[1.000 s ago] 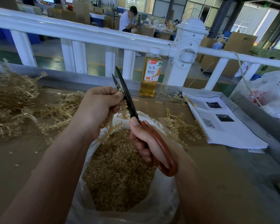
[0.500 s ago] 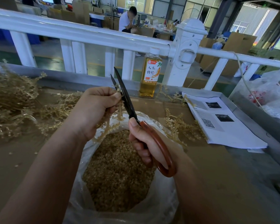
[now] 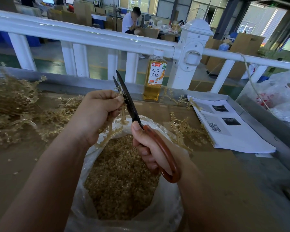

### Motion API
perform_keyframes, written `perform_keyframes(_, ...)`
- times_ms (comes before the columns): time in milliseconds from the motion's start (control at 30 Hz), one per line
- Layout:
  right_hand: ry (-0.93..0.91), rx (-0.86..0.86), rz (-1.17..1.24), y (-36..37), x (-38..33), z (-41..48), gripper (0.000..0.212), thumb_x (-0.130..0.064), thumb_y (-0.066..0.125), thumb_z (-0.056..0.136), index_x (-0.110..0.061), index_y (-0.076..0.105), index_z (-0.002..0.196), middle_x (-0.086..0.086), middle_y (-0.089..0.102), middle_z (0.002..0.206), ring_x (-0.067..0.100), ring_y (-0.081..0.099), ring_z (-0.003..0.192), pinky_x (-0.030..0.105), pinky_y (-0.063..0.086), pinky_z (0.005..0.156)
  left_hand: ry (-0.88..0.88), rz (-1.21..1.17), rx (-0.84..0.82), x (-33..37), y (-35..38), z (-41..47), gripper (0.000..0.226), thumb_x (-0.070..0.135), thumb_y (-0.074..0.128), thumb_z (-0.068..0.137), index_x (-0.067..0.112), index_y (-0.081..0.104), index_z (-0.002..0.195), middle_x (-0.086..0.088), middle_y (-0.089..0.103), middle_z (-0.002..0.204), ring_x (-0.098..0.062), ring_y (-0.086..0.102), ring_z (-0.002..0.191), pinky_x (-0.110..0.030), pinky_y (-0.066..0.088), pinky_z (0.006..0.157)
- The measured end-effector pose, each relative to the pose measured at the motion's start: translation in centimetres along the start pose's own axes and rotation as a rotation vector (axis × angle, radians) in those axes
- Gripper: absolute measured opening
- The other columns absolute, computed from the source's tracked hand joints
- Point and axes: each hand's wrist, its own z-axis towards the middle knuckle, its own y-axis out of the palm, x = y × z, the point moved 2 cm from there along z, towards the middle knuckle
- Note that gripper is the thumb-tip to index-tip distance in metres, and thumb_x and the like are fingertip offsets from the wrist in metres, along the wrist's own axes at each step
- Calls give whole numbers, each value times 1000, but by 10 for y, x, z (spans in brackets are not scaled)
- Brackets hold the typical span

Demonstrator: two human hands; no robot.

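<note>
Brown workbench, white railing behind. Left hand raised over clear plastic bag, fingers curled tight round knobbly tan sprig, stalk dangling below fist. Right hand wrapped round glossy red-brown loop handle of scissors; dark blades pointing up, slightly parted, straddling sprig tip just beside left thumb. Bag full of tan bits.

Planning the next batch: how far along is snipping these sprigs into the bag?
Done: the plastic bag holds a deep layer of cut bits. In hand: the left hand grips a sprig against the scissors, held by the right hand. Left: an uncut pile at the left, a few sprigs at the right.
</note>
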Motion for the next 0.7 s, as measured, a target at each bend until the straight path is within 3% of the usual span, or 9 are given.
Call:
perform_keyframes(100, -25, 1, 3, 1, 0, 0, 41, -57, 29, 82, -20, 37, 67, -2, 25, 58, 2, 20, 38, 10, 22, 32, 19, 16, 30, 0, 1, -1, 22, 10, 55, 88, 8, 60, 66, -7, 50, 60, -19, 43, 51, -23, 34, 51)
perform_keyframes(167, -39, -2, 19, 2, -2, -1, 42, -61, 31, 71, -20, 36, 67, -2, 25, 57, -1, 21, 35, 9, 22, 32, 34, 31, 43, 0, 4, -3, 21, 14, 55, 89, 7, 60, 70, -12, 51, 65, -21, 41, 59, -27, 31, 54)
perform_keyframes(233, -48, 9, 22, 1, -3, -2, 43, -62, 32, 68, -19, 37, 67, -2, 26, 56, -1, 22, 34, 9, 22, 33, 46, 30, 49, 1, 7, -4, 20, 14, 53, 90, 10, 58, 71, -2, 52, 55, -16, 43, 49, -21, 33, 47)
perform_keyframes(333, -54, 43, -1, -2, 0, 1, 43, -57, 33, 84, -18, 41, 69, -2, 30, 55, 8, 25, 44, 17, 26, 41, 59, 20, 51, 3, 8, -6, 20, 7, 52, 90, 14, 54, 72, 9, 50, 44, -3, 40, 37, -13, 30, 37)
perform_keyframes(467, -98, 68, -38, -3, 3, 1, 50, -72, 35, 63, -23, 46, 71, -8, 37, 51, 8, 31, 44, 23, 30, 45, 66, 6, 6, 6, 12, -9, 22, 4, 49, 91, 12, 51, 71, 9, 48, 40, 1, 35, 30, -10, 24, 32)
perform_keyframes(700, -93, 79, -40, -4, 2, 0, 50, -70, 34, 62, -21, 45, 71, -4, 36, 55, 8, 31, 45, 22, 29, 45, 59, 18, -20, 7, 15, -10, 24, 3, 48, 91, 11, 51, 69, 10, 46, 39, 2, 34, 29, -9, 24, 32)
